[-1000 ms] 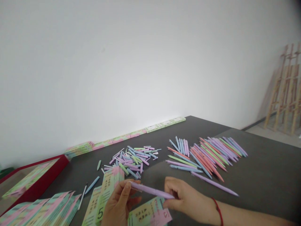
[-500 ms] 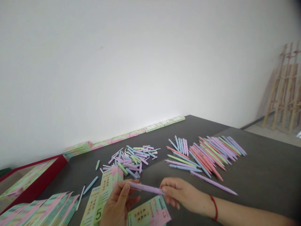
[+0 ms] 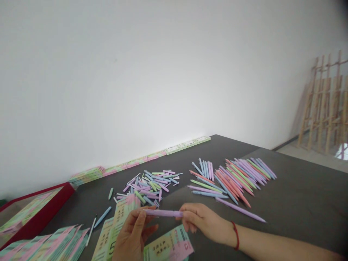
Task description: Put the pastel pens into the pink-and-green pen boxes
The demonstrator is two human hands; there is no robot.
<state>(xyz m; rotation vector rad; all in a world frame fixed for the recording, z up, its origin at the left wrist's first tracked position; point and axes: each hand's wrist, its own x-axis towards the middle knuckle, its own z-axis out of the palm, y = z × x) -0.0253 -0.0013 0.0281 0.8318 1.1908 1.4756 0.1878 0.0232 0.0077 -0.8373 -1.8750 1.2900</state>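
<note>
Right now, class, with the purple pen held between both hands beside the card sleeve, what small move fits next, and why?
Probably slide the purple pen leftward into the card sleeve. The right hand pinches its right end, the left hand holds the sleeve and steadies the pen's other end, level and close beside it.

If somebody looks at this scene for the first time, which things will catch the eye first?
Most striking is the fan of pastel pens lying on the dark table, right of centre. Left of it lies a pile of short coloured pen parts. In front, the left hand and the right hand hold one purple pen between them, above pastel printed cards.
</note>
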